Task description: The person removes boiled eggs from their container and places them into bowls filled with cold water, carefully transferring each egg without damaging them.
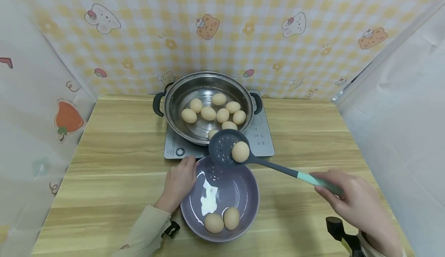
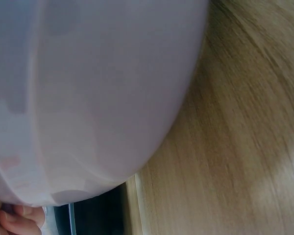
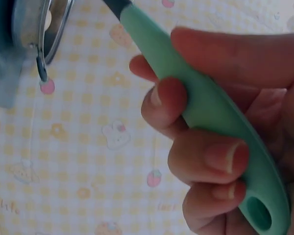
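- Cooktop (image 1: 263,135) sits at back of table (image 1: 121,152); pot (image 1: 174,108) stands on it, 9 eggs (image 1: 208,113) visible inside.
- Bowl (image 1: 240,185) lies before cooktop; 2 eggs (image 1: 214,223) rest in its near side.
- Skimmer (image 1: 221,149) head overlaps both rims, bearing 1 egg (image 1: 240,152).
- Left hand (image 1: 179,181) is at bowl's left; right hand (image 1: 358,199), right of bowl.

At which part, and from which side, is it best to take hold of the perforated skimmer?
Probably by its thick mint-green handle, coming from the right, as the right hand does. The handle extends to that side and gives the fingers room to wrap round, while the perforated head at the other end carries a loose egg, which gripping there might disturb.
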Motion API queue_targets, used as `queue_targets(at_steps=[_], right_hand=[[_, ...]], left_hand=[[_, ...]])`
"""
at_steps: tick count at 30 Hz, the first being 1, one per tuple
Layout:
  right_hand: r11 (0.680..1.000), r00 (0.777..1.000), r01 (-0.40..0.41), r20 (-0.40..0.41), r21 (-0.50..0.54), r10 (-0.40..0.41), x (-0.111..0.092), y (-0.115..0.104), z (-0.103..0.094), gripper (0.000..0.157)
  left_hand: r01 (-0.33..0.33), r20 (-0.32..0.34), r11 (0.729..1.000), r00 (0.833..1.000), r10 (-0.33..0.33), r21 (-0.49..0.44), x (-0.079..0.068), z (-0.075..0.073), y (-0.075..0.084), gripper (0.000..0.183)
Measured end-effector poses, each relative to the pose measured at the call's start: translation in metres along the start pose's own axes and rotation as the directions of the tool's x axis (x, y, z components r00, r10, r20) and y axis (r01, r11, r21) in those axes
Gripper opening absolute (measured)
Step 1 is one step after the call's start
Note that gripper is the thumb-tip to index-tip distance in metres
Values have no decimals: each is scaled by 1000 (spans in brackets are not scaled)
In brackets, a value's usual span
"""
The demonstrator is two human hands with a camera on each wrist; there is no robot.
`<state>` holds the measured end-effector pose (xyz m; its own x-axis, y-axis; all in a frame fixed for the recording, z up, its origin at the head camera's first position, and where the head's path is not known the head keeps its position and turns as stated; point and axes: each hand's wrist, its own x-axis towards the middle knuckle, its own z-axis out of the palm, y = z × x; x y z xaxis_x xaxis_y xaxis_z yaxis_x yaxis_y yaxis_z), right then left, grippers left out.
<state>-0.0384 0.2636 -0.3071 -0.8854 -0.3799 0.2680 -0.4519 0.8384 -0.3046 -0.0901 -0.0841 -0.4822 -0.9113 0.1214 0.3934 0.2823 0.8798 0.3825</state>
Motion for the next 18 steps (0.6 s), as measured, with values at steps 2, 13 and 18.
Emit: queue_targets(at_steps=[2, 13, 18], right_hand=[[1000, 1000, 1, 13, -10, -1, -5, 3, -2, 35], [985, 990, 87, 97, 150, -102, -10, 27, 4, 44], [982, 986, 126, 87, 140, -139, -11, 30, 8, 45]], left_hand=[[0, -1, 1000, 1000, 0, 2, 0, 0, 0, 16], [-5, -8, 1000, 1000, 5, 0, 1, 0, 0, 17], [1, 2, 1000, 1000, -1, 3, 0, 0, 0, 17]])
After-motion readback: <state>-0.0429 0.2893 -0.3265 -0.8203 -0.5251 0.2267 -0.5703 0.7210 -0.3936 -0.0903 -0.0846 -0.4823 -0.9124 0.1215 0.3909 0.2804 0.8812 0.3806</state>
